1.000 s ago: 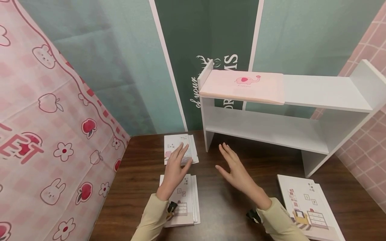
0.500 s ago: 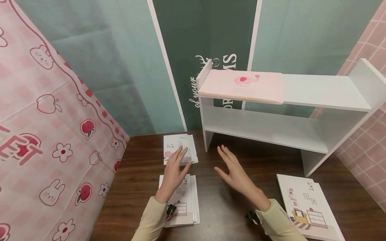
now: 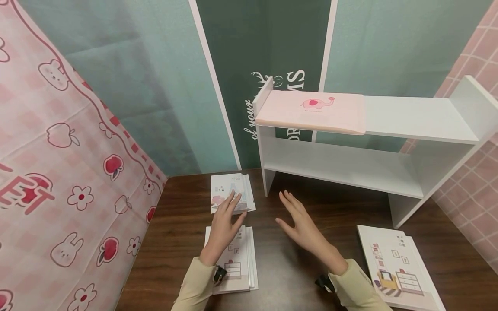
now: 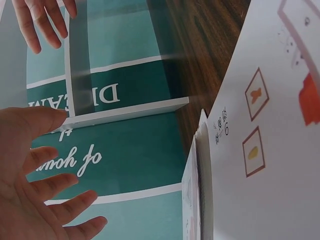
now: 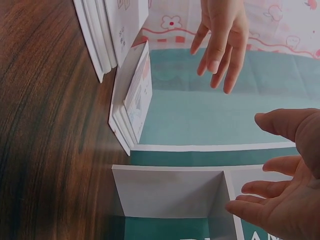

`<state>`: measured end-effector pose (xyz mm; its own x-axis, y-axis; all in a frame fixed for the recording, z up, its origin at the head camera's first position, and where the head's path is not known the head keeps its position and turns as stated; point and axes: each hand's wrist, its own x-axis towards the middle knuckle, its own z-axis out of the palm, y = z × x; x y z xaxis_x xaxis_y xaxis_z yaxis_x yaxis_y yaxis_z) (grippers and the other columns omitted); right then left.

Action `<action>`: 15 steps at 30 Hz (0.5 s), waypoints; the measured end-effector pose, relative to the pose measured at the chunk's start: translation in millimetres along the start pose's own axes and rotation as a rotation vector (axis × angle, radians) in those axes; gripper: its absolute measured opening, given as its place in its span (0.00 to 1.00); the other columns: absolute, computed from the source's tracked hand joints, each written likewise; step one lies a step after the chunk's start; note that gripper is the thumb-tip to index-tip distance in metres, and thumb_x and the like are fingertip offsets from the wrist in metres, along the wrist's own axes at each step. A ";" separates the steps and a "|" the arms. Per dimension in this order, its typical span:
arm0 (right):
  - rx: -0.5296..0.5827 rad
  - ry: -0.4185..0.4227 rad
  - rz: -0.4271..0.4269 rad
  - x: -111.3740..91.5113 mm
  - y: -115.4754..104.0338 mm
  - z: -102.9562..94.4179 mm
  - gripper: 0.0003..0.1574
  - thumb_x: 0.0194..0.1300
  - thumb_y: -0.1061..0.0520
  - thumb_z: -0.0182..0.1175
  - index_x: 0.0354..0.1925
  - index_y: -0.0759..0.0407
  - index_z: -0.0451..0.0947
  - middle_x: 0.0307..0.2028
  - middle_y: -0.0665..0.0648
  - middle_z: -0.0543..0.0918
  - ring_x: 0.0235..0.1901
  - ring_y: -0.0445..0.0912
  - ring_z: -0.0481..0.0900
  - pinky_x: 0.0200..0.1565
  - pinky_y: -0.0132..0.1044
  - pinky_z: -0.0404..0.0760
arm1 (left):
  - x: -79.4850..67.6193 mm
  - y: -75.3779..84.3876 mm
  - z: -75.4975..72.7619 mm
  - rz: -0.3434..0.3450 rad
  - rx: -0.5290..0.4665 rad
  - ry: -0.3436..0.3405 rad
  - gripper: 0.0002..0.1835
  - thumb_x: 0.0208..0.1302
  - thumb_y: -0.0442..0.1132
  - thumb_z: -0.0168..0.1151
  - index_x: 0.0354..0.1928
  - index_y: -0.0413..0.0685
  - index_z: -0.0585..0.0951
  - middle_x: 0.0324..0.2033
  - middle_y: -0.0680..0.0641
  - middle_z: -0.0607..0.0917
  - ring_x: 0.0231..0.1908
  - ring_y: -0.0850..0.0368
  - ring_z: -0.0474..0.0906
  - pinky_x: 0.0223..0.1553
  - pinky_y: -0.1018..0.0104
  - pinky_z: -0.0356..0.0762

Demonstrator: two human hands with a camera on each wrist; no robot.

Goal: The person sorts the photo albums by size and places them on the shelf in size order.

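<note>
My left hand (image 3: 223, 228) hovers with spread fingers over two piles of white books on the table's left side. Below its wrist lies the near pile of books (image 3: 233, 276); the far pile of books (image 3: 225, 183) shows just beyond its fingertips. My right hand (image 3: 307, 229) is held above the bare wood, fingers extended and palm turned inward, in front of the white shelf (image 3: 342, 172). Nothing is in either hand. The left wrist view shows the left hand (image 4: 45, 185) with fingers apart; in the right wrist view the right hand (image 5: 290, 175) likewise has its fingers apart.
On the shelf's top lies a pink elephant-print pouch (image 3: 311, 110). Another pile of white books (image 3: 400, 268) sits at the right, in front of the shelf. A patterned pink cloth (image 3: 85, 194) borders the brown table (image 3: 280, 280) on the left; green fabric hangs behind.
Both hands have sunk very slightly toward the person, still with fingers extended. The books, shelf and pouch stay where they were.
</note>
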<state>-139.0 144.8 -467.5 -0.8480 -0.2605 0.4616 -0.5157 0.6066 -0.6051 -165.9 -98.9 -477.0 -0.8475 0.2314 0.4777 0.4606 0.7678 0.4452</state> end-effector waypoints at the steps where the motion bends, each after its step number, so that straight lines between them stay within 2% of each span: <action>1: 0.003 0.002 0.000 -0.3 0.2 0.5 0.45 0.57 0.59 0.65 0.68 0.63 0.56 0.68 0.66 0.57 0.66 0.62 0.55 0.57 0.62 0.65 | -0.5 -0.5 0.3 0.001 0.003 0.002 0.32 0.59 0.45 0.64 0.66 0.54 0.67 0.66 0.44 0.66 0.60 0.44 0.67 0.54 0.41 0.68; 5: 0.014 0.004 -0.001 -1.6 1.0 2.9 0.45 0.57 0.59 0.65 0.68 0.63 0.56 0.67 0.67 0.58 0.66 0.63 0.56 0.57 0.63 0.64 | -2.8 -2.6 1.7 0.010 0.022 0.010 0.32 0.57 0.44 0.66 0.65 0.52 0.68 0.65 0.43 0.66 0.60 0.44 0.68 0.51 0.41 0.70; 15: 0.018 0.005 -0.015 -3.0 -0.5 7.5 0.45 0.56 0.59 0.66 0.67 0.63 0.58 0.67 0.67 0.59 0.65 0.63 0.57 0.58 0.62 0.64 | -10.1 -7.7 1.8 0.011 0.018 0.016 0.31 0.58 0.44 0.65 0.64 0.51 0.69 0.63 0.39 0.69 0.59 0.43 0.68 0.55 0.43 0.69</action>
<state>-137.1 139.6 -473.5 -0.8395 -0.2656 0.4740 -0.5305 0.5890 -0.6096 -161.3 -106.1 -486.6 -0.8379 0.2310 0.4945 0.4653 0.7759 0.4261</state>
